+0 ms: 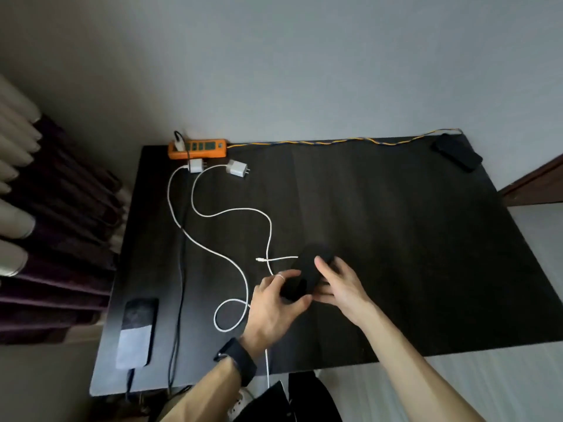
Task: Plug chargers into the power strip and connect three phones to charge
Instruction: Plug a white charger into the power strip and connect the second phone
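An orange power strip point(197, 148) lies at the table's back left corner with one charger point(179, 144) and its dark cable plugged in. Two white chargers point(196, 165) point(237, 169) lie unplugged just in front of it, their white cables point(231, 212) snaking toward me. A black phone point(307, 269) sits mid-table, held between my left hand point(274, 306) and my right hand point(341, 287). One loose cable tip point(259, 259) lies just left of this phone. A second phone point(138, 330) rests at the front left with a dark cable at its near end. A third phone point(457, 152) lies at the back right corner.
The dark table point(396, 239) stands against a grey wall. A yellow-blue twisted cord point(335, 141) runs along the back edge from the strip. Curtains point(45, 208) hang on the left. A dark cable point(179, 300) crosses the table's left side.
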A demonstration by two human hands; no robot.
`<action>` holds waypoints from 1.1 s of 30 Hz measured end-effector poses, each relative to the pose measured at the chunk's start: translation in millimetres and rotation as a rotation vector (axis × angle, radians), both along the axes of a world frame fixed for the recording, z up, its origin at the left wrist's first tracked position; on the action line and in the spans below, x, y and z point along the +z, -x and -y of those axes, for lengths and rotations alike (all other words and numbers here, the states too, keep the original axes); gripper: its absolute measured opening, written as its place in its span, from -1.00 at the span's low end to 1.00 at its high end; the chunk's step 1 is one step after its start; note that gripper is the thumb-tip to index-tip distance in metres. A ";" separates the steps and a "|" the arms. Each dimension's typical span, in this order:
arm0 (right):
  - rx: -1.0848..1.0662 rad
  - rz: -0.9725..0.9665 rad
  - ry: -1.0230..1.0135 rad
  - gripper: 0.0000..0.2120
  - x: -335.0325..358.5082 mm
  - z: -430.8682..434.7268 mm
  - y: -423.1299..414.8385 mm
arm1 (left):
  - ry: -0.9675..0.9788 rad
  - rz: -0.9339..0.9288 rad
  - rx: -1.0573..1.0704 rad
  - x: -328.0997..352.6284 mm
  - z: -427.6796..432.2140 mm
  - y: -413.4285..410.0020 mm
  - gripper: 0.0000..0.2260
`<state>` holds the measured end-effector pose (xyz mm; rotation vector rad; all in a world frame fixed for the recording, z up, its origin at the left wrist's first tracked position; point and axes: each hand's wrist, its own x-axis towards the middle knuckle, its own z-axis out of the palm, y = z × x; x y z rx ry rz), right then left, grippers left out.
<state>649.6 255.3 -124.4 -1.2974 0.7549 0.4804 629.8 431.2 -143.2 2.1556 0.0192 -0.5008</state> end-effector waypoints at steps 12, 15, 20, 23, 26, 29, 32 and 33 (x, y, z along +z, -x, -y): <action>-0.284 -0.371 -0.347 -0.75 -14.0 -117.4 82.7 | 0.420 -0.149 0.234 36.7 -128.7 83.1 -0.72; -0.160 -0.295 -0.209 -0.78 -18.6 -135.7 92.0 | 0.524 -0.320 0.365 35.0 -148.4 86.3 -0.81; 0.188 -0.110 -0.051 -0.58 -27.7 -154.0 109.0 | 0.510 -0.579 0.350 1.3 -181.6 109.9 -0.80; 0.429 -0.092 0.124 -0.54 -38.5 -162.1 111.2 | 0.478 -0.647 0.426 -28.0 -198.2 130.6 -0.74; 0.785 -0.068 0.497 -0.56 -58.1 -164.6 106.8 | 0.454 -0.669 0.622 -52.5 -205.5 143.4 -0.75; 1.041 0.045 0.891 -0.50 -74.1 -163.1 104.6 | 0.426 -0.608 0.805 -74.5 -207.7 147.0 -0.73; 1.192 0.205 1.077 -0.40 -83.4 -166.7 95.1 | 0.452 -0.537 0.942 -90.0 -204.5 140.6 -0.72; 1.234 0.245 1.109 -0.37 -85.4 -167.8 90.4 | 0.433 -0.514 0.963 -90.9 -202.1 136.8 -0.71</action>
